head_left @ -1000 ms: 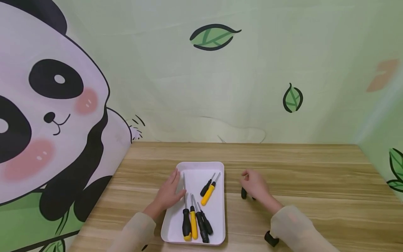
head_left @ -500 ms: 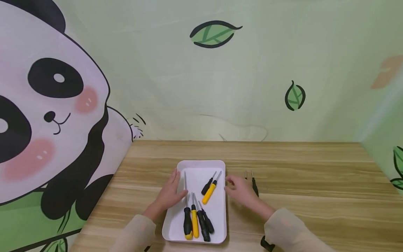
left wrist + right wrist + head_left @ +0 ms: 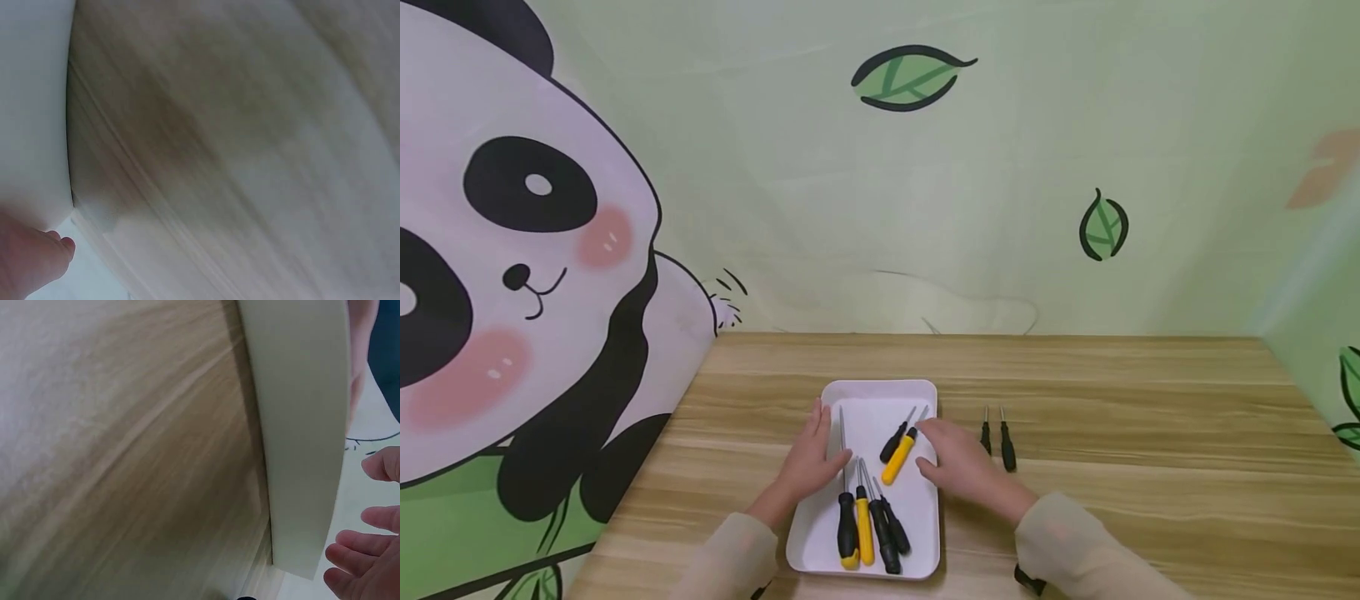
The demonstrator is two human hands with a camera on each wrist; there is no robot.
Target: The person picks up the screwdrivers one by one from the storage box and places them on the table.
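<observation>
**A pale green wall [image 3: 760,183] behind a striped light-brown wooden table [image 3: 1112,375]**

On the wall's left side is a big black-and-white panda with pink cheeks [image 3: 538,325]. Green leaves with thick black edges [image 3: 910,79] float around the rest. The table's stripes run from side to side. Near its front sits a shallow white tray with round corners [image 3: 812,533].

The left hand [image 3: 811,457] rests on the tray's left edge, fingers straight, thumb over the inside, gripping nothing. The right hand [image 3: 958,458] is over the right edge, fingers apart and a little bent, holding nothing.

In the tray, four black and yellow screwdrivers [image 3: 847,529] lie near the front. A yellow-handled screwdriver [image 3: 898,461] and a small black screwdriver [image 3: 891,444] lie farther back. Two thin black screwdrivers [image 3: 1008,450] lie on the table, right of the tray.
</observation>
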